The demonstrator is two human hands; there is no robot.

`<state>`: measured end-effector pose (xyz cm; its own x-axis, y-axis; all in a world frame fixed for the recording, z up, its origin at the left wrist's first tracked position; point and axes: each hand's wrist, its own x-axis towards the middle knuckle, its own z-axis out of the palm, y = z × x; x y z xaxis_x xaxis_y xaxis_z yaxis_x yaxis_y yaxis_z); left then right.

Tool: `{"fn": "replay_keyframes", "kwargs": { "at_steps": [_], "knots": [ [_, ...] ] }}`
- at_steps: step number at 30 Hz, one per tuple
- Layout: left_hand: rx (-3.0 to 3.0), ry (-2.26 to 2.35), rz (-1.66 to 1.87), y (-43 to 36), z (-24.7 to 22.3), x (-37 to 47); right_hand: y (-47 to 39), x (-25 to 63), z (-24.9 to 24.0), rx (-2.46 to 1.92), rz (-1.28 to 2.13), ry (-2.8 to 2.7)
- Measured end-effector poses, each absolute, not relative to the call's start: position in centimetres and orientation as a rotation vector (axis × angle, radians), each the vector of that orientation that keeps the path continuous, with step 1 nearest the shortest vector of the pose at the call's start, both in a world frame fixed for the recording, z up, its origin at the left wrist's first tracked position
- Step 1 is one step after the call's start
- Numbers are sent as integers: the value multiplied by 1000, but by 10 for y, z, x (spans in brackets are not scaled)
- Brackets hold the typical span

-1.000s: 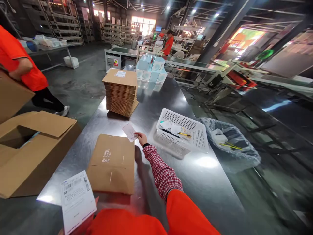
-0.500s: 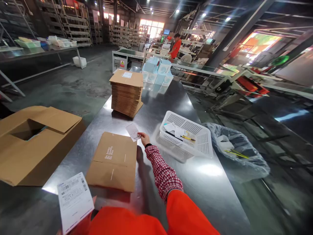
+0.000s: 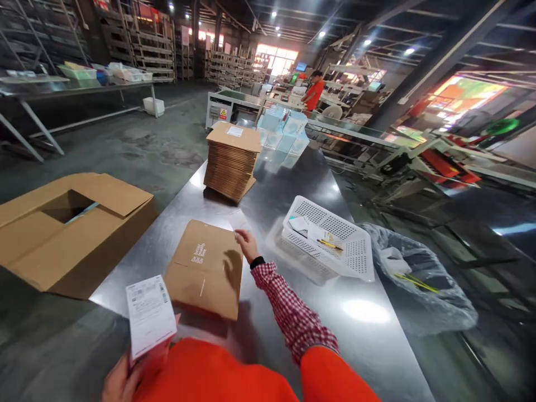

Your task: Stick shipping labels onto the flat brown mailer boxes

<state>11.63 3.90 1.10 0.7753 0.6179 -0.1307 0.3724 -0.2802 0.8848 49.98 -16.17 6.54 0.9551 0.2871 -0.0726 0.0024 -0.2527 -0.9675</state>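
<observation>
Okay, so the right hand (image 3: 248, 245) is hovering by the far right corner of a flat brown carton (image 3: 201, 273), thumb and fingertips almost together, and they look to be pinching the near edge of a small slip (image 3: 238, 219). That slip is blending into the shine on the metal counter (image 3: 368, 340), so I can't tell whether it's touching the surface. The carton is lying printed side up toward the counter's left edge.

The left hand (image 3: 118, 379) is hanging low by the near left corner, fingers curling at the bottom end of a white label (image 3: 151, 312). Part of that grip is hiding, so no clue how tight it is. Something reddish (image 3: 154, 360) is peeking out underneath.

Handling-wise, I'm guessing the slip is next to weightless and bendy, annoying to pick off slick metal, so pinching an edge makes sense. The label's probably light and floppy too; supporting it from below should avoid creasing the print. The carton I'm reading as light but fairly stiff, best held by its side edges.

Farther along, a cardboard stack (image 3: 229, 170) is sitting by the left edge, blue boxes (image 3: 288, 131) are crowding the far end, and a white basket (image 3: 360, 245) is sitting along the right edge.
</observation>
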Motion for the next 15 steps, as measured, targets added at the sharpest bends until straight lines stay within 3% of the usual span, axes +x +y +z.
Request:
{"fn": "replay_keyframes", "kwargs": {
  "at_steps": [4, 6, 10, 15],
  "knots": [
    [1845, 591, 212, 41, 35, 130, -110, 375, 67, -1394, 1144, -467],
    [1796, 510, 121, 46, 48, 133, -86, 325, 71, -1115, 1314, -434],
    [1576, 440, -36, 65, 48, 127, -51, 273, 80, -1058, 947, -261],
    [943, 446, -173, 81, -5, 90, -63, 229, 64, -1329, 775, -301]
  ]
}}
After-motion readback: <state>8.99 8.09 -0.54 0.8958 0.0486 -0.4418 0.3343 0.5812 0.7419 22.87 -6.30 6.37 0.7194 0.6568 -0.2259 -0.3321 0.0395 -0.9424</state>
